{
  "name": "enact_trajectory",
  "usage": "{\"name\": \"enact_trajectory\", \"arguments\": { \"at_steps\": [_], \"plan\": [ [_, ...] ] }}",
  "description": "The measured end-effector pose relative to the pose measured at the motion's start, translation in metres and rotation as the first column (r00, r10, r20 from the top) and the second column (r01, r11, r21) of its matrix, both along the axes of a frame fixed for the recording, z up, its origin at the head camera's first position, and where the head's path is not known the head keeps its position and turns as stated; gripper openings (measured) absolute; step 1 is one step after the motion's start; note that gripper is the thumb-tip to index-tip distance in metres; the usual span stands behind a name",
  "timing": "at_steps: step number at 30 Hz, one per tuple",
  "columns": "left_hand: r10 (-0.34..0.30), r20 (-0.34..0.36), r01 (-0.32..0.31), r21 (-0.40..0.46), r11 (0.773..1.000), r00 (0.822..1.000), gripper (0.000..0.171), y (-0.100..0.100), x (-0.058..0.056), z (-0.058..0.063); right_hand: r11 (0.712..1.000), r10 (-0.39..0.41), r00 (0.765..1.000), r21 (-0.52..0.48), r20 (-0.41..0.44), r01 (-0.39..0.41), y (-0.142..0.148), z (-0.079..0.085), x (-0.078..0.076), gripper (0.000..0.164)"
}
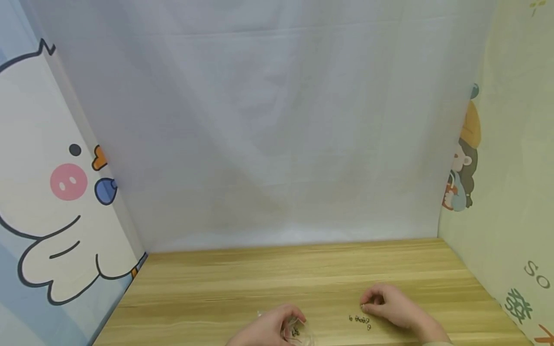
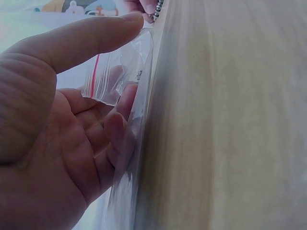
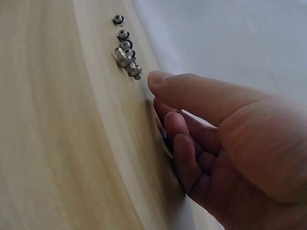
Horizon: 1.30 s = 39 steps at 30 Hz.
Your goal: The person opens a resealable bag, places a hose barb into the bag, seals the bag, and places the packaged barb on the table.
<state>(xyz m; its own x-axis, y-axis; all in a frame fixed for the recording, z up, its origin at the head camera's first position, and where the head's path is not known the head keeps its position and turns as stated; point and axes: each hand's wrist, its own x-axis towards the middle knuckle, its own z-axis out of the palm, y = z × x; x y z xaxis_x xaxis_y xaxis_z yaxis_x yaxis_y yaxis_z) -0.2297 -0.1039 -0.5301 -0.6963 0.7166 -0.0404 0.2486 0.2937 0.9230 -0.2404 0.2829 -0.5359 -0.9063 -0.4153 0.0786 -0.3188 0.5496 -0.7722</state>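
My left hand (image 1: 270,327) holds a clear zip bag (image 2: 132,57) low over the table, its thumb across the top and its fingers curled round the side. Through the plastic, a few small metal fittings (image 1: 295,331) show. My right hand (image 1: 393,306) is lowered to the tabletop, thumb and forefinger pinched together at a tiny metal piece, mostly hidden by the fingertips. Beside those fingertips several small nozzle-like metal fittings (image 3: 125,52) with dark rings lie in a loose cluster; one stands a little apart to the left in the head view.
The wood-grain table (image 1: 195,288) reaches back to a plain white curtain (image 1: 268,144). A cartoon-printed cloth (image 1: 39,144) hangs along the left, and a pale green printed one (image 1: 515,168) along the right.
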Motion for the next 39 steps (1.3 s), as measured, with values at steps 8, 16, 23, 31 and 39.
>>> {"name": "enact_trajectory", "arguments": {
  "at_steps": [8, 16, 23, 31, 39],
  "plan": [
    [-0.008, -0.003, 0.008, -0.003, 1.000, 1.000, 0.049, -0.0007, -0.0010, -0.0009, 1.000, -0.010, 0.999, -0.022, 0.050, 0.011, -0.0007, 0.0015, -0.0007, 0.017],
    [-0.030, 0.000, 0.030, 0.002, 1.000, 1.000, 0.047, -0.0019, -0.0037, -0.0022, 1.000, -0.007, 0.997, -0.015, 0.074, 0.008, -0.0002, 0.0037, -0.0004, 0.012],
    [-0.031, 0.013, 0.031, 0.013, 0.999, 0.999, 0.046, -0.0020, -0.0039, -0.0037, 1.000, -0.008, 0.996, -0.001, 0.084, 0.008, -0.0011, 0.0054, -0.0021, 0.011],
    [-0.022, 0.024, 0.022, 0.012, 1.000, 0.999, 0.045, -0.0014, -0.0021, -0.0025, 1.000, -0.003, 0.997, 0.010, 0.082, 0.002, -0.0029, 0.0066, -0.0017, 0.012],
    [-0.029, 0.018, 0.029, 0.016, 0.999, 0.999, 0.045, -0.0011, -0.0024, -0.0022, 1.000, -0.006, 0.998, 0.024, 0.065, 0.004, -0.0082, 0.0094, -0.0007, 0.012]
  ]
}}
